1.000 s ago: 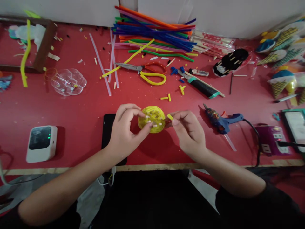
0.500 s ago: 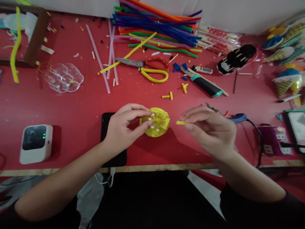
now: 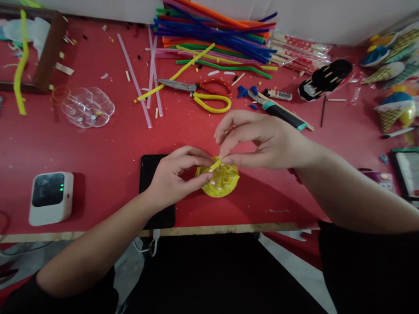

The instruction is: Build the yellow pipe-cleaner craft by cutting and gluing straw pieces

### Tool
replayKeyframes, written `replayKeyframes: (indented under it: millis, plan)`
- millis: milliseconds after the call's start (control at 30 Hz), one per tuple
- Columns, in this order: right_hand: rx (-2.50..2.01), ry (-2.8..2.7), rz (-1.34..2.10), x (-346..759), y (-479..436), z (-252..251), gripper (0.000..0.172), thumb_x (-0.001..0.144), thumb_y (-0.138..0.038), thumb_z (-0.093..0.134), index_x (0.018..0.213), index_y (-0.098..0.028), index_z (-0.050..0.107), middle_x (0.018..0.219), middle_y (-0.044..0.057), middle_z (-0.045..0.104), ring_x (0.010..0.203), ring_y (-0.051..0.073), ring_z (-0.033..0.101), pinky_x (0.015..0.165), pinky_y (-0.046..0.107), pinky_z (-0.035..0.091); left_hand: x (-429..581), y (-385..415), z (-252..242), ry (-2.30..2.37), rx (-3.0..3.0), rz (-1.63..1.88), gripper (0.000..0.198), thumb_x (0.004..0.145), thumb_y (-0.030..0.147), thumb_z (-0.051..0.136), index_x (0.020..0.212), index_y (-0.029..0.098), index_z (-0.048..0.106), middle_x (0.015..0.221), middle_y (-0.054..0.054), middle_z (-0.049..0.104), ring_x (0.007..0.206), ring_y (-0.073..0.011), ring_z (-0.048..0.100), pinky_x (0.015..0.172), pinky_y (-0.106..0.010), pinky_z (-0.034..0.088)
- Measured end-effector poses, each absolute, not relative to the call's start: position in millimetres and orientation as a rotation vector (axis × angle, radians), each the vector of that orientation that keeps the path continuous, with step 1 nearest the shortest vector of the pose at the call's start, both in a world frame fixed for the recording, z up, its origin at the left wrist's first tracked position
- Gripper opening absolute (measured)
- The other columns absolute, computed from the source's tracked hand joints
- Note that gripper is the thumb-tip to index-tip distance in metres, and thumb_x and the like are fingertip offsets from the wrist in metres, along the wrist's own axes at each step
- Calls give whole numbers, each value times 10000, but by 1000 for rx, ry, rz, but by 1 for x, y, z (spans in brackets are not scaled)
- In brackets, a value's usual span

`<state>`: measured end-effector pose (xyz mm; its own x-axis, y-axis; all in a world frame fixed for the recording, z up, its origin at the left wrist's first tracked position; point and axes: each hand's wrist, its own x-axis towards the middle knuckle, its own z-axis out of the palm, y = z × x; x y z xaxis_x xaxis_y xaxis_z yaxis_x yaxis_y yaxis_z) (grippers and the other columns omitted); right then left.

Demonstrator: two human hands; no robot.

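- Red table (image 3: 108,148) spreads across the view, backed by a pale wall (image 3: 310,22); a bundle of coloured fuzzy stems (image 3: 212,37) lies along the far side, perhaps to leave the near part free for handwork.
- Near the front edge, in front of the person, is a round yellow piece (image 3: 224,186) with pale stub-like bits on its upper face. Whether it rests on the table or is lifted slightly, I cannot tell.
- Left hand (image 3: 181,174) is partly curled, thumb and fingertips nearly together on the piece's upper left edge; gripping there seems to steady it while leaving most of its top uncovered.
- Right hand (image 3: 258,141) comes over from the far side, thumb and forefinger closed on one end of a short yellow strip (image 3: 215,165), other fingers loosely bent. That end grip leaves the strip's other end exposed, close to the left fingertips; whether they touch it is unclear.
- Scissors (image 3: 193,89) and a cutter (image 3: 281,114) lie beyond the hands, likely put there for easy reach.
- Partly beneath the left forearm lies a black phone (image 3: 162,218).
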<state>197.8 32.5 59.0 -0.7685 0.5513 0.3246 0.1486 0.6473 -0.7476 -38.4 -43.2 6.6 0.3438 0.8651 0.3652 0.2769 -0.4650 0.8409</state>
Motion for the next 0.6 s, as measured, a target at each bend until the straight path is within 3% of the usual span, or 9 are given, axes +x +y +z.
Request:
replayKeyframes:
  millis: [600]
  plan:
    - [-599,-2349,1095,194,32,53,111,906,-380,770,881,-277,802,988,10,675,922,141,647,834,289,581,-38,-43,4,1005,1880,1080,92,904,248,786,993,262,802,1013,-35,797,878,-157,764,797,-278,648]
